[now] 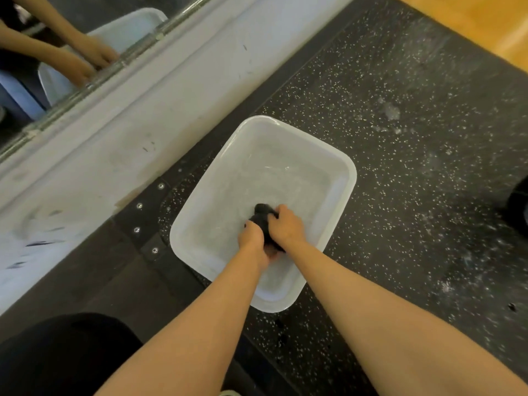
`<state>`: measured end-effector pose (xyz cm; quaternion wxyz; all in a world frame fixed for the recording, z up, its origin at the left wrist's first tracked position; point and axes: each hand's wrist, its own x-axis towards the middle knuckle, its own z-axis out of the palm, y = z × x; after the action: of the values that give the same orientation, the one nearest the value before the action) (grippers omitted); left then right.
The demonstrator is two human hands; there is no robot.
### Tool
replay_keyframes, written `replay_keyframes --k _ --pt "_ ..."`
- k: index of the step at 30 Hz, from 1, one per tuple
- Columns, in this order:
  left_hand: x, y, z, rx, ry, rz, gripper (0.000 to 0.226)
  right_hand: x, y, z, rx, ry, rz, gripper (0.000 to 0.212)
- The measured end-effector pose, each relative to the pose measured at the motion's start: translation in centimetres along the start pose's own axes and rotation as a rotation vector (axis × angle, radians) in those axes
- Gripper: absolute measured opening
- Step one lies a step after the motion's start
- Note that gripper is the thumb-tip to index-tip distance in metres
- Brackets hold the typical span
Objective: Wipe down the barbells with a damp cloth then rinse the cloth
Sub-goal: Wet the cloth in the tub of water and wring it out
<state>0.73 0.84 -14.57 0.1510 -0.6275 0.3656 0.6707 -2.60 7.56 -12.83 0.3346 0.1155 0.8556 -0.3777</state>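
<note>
- The dark cloth [264,221] sits bunched in the water of a white plastic basin [347,178], toward its near side.
- The left hand [251,238] closes its grip round the cloth's near end.
- The right hand [285,225] clenches it from above, fingers curled.
- The basin rests on speckled black floor [414,138], beside a white wall base [143,104].

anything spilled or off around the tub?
Minor: pale smeared patches on the floor right of the tub look like splashes or residue; cannot tell which. The tub sits flat; left hand and right hand grip the cloth inside it.
</note>
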Motion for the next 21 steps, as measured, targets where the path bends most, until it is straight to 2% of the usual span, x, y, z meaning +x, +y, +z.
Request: replay_keyframes --k 2,3,5,7,9,12,14,16,18,20,21 --pt "-1.5 0.4 0.4 -0.073 -0.042 0.020 0.041 -1.4 -0.5 0.3 0.323 -0.111 0.002 0.019" --pt "-2.2 0.7 0.4 -0.102 -0.083 0.054 0.040 -2.2 -0.8 0.3 0.430 -0.107 -0.039 0.027" --pt "-2.5 1.2 0.4 -0.137 -0.095 0.123 0.032 -3.2 -0.9 0.2 0.458 -0.030 -0.179 0.038" --pt "-3.7 1.7 0.6 -0.125 0.028 0.185 0.025 -2.6 0.0 0.1 0.308 0.089 -0.255 0.042" --pt "-4.2 1.6 0.5 -0.059 0.123 0.273 0.024 -0.9 0.7 -0.3 0.172 0.153 -0.204 0.040" --pt "-3.2 0.4 -0.2 0.017 0.190 0.314 0.026 1.0 0.6 -0.4 -0.053 0.284 -0.071 0.019" --pt "-1.9 -0.1 -0.6 0.082 0.220 0.245 0.030 1.0 0.1 0.0 -0.222 0.325 -0.009 0.009" --pt "-1.1 -0.1 -0.5 0.038 0.145 0.124 0.027 0.6 -0.2 0.7 -0.283 0.218 -0.024 0.014" --pt "-1.0 0.2 -0.2 -0.037 0.034 0.031 0.034 0.4 -0.3 1.4 -0.192 0.055 -0.092 0.019" --pt "-1.1 0.6 -0.1 -0.071 -0.057 0.047 0.046 -0.2 -0.3 1.5 0.073 -0.047 -0.118 0.031" --pt "-0.8 0.8 -0.1 -0.067 -0.106 0.073 0.045 -0.7 -0.3 1.4 0.223 -0.045 -0.130 0.037"
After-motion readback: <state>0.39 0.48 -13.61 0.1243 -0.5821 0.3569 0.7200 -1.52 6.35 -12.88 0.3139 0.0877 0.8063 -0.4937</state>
